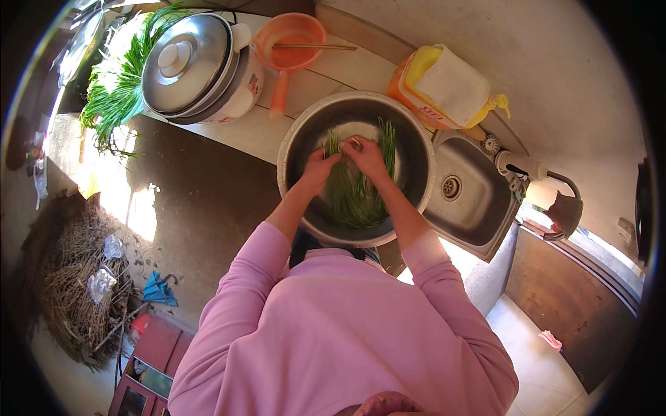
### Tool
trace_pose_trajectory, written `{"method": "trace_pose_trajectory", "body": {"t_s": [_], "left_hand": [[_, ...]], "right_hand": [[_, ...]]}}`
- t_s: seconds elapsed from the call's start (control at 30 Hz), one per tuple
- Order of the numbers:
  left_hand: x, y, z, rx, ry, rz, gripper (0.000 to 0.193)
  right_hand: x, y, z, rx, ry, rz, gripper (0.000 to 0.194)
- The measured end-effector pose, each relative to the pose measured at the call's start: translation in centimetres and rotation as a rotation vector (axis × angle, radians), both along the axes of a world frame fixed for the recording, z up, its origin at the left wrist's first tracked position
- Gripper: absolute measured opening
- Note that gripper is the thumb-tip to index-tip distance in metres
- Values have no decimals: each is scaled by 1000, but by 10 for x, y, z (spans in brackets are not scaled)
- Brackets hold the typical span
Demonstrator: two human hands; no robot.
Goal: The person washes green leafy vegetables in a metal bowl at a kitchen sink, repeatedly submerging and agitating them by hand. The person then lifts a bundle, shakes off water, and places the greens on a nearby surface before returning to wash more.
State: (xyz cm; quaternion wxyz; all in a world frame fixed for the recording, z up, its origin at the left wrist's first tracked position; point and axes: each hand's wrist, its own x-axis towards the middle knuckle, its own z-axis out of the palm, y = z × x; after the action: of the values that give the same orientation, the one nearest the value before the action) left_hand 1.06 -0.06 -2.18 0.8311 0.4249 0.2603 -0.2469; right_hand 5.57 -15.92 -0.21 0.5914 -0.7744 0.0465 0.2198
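A large metal basin [416, 156] stands in front of me at the counter's edge. Long green leafy stalks [359, 205], like chives, lie inside it. Over the basin, my left hand [318, 169] has its fingers closed around some of the stalks. My right hand [367, 156] is close beside it, pinching pale stalk ends between thumb and fingers. More stalks lie past my right hand, along the basin's inner right side. The fingertips partly hide what they grip.
Right of the basin is a steel sink [473, 177] with a faucet [525, 166]. Behind stand an orange-yellow container [416, 99] and an orange dipper [291, 60] with chopsticks [315, 47] across it. A lidded pot [190, 67] and a green bunch [117, 88] occupy the left counter.
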Motion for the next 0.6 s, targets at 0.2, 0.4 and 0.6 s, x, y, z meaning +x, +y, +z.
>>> {"method": "trace_pose_trajectory", "body": {"t_s": [0.2,0.4,0.6], "left_hand": [[-1,-5,-6,220,-73,-9,29],[-2,1,-11,110,62,80,33],[2,1,-8,34,83,132,33]], "right_hand": [[3,-4,-21,82,104,19,22],[-4,-12,-34,-206,-23,-82,20],[-8,-21,-46,-197,11,-45,30]]}}
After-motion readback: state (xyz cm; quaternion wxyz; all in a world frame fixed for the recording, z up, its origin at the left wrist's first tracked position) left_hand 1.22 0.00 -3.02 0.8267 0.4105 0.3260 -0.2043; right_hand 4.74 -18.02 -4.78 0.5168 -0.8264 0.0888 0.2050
